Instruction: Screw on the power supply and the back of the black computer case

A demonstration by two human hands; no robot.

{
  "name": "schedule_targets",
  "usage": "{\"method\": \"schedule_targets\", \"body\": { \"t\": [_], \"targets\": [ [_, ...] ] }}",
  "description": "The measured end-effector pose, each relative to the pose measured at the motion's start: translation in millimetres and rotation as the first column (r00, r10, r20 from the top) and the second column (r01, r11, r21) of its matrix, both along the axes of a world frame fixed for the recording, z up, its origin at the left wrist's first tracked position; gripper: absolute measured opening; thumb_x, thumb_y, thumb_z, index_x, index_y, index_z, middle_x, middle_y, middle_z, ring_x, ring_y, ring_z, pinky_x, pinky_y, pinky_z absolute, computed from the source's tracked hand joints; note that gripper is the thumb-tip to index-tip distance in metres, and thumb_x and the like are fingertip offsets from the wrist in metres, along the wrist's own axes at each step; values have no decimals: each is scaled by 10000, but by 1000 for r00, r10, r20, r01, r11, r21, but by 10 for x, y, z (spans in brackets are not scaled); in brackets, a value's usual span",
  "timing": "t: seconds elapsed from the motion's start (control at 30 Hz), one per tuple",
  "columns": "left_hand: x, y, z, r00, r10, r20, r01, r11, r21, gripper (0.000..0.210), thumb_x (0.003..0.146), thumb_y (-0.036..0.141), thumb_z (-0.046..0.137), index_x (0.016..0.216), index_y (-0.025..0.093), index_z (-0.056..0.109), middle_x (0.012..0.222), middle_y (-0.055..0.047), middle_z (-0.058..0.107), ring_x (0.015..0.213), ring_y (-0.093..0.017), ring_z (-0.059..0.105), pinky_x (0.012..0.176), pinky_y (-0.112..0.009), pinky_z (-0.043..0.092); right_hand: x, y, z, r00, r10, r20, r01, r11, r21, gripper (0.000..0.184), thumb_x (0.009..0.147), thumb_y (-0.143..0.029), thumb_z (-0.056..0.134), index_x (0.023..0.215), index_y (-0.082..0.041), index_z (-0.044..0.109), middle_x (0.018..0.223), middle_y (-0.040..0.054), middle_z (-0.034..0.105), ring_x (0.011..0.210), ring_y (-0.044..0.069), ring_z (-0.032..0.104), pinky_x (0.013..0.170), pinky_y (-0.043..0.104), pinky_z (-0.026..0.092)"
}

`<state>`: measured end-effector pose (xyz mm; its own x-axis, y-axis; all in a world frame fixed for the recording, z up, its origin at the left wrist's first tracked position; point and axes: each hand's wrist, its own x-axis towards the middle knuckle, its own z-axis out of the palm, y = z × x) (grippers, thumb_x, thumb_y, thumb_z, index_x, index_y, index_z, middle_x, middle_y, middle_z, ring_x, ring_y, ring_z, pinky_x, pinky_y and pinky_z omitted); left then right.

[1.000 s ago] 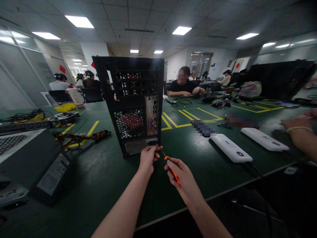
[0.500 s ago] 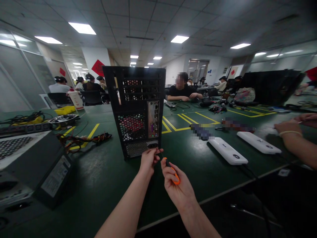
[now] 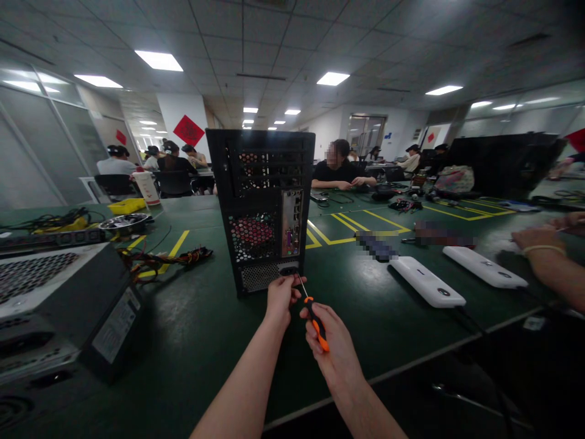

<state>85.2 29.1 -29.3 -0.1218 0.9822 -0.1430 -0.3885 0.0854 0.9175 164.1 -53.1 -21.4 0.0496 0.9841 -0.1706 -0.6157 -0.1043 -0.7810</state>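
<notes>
A black computer case (image 3: 265, 203) stands upright on the green table, with its rear panel towards me. My left hand (image 3: 280, 300) is at the case's lower right corner, just below the power socket (image 3: 289, 271). Its thumb and fingers are pinched together; whatever lies between them is too small to make out. In my right hand (image 3: 336, 342) is an orange and black screwdriver (image 3: 317, 324), gripped by the handle. The thin shaft slants up and left to my left fingertips, near the case's bottom edge. Where exactly the tip rests cannot be made out.
At left sits a grey metal power supply unit (image 3: 68, 305), with cables (image 3: 183, 259) behind it and a metal bowl (image 3: 125, 223). Two white power banks (image 3: 427, 281) lie at right. Another person's hands (image 3: 542, 241) are at the far right; someone sits opposite.
The view has shifted slightly, so the scene sits further right and lower. My right fingers have shifted on the screwdriver, showing more of its handle and shaft. My left hand stays by the case corner.
</notes>
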Motion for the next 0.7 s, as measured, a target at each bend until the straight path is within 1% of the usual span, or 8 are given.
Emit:
{"method": "schedule_targets", "body": {
  "t": [0.1, 0.17, 0.27, 0.37, 0.43, 0.53, 0.6, 0.7],
  "targets": [
    [5, 12, -8, 1000, -7, -3, 7, 1000, 4, 133, 702, 200, 504, 756, 82, 532, 837, -160, 658, 331, -14, 391, 318, -151, 193, 168, 66, 9, 940, 31, 341, -50, 998, 48, 197, 705, -326, 545, 771, -170, 444, 643, -5, 567, 388, 39, 360, 313, 137, 145],
    [11, 11, -1, 1000, -6, -2, 6, 1000, -9, 136, 709, 190, 492, 775, 79, 533, 846, -161, 656, 332, -14, 398, 320, -150, 196, 285, 103, 25, 801, -8, 599, -73, 991, 111, 177, 740, -323, 502, 829, -179, 449, 645, -5, 578, 410, 59, 393, 340, 154, 190],
    [14, -2, 15, 1000, -2, -1, 2, 1000, -31, 130, 717, 173, 476, 786, 80, 535, 839, -157, 657, 332, -15, 404, 324, -150, 208, 363, 102, 83, 370, -262, 891, -102, 942, 320, 96, 757, -217, 474, 849, -195, 484, 685, -1, 581, 587, 123, 529, 511, 225, 371],
    [8, -16, 24, 1000, -6, 6, 6, 999, -33, 129, 720, 177, 484, 787, 82, 539, 829, -151, 659, 335, -14, 406, 326, -149, 213, 307, 38, 160, -138, -458, 878, -205, 881, 427, 180, 761, -115, 426, 885, -214, 512, 830, 47, 580, 778, 188, 548, 574, 265, 390],
    [2, -20, 26, 1000, -15, 19, 15, 999, -34, 131, 715, 185, 500, 787, 84, 543, 829, -147, 659, 337, -14, 407, 325, -149, 210, 256, -2, 190, -316, -478, 819, -260, 874, 410, 223, 765, -81, 398, 899, -215, 516, 839, 63, 571, 799, 207, 543, 539, 262, 386],
    [-3, -15, 26, 999, -20, 44, 22, 999, -39, 121, 710, 183, 512, 773, 87, 547, 814, -142, 660, 337, -15, 403, 322, -151, 209, 249, -10, 168, -336, -466, 819, -263, 881, 394, 228, 776, -83, 383, 921, -212, 503, 857, 64, 571, 813, 212, 549, 547, 269, 396],
    [-3, -10, 27, 998, -18, 57, 21, 999, -45, 109, 711, 175, 510, 763, 86, 546, 805, -141, 661, 337, -14, 397, 320, -152, 205, 295, 16, 116, -224, -444, 868, -226, 890, 397, 204, 787, -114, 383, 938, -204, 486, 872, 59, 581, 807, 201, 563, 591, 282, 409],
    [-3, -4, 24, 997, -18, 71, 21, 998, -51, 111, 716, 177, 506, 766, 85, 543, 807, -144, 661, 336, -12, 388, 317, -150, 195, 384, 65, 29, 49, -345, 937, -154, 925, 349, 166, 814, -204, 378, 957, -194, 462, 813, 36, 607, 730, 175, 591, 626, 287, 415]
  ]
}}
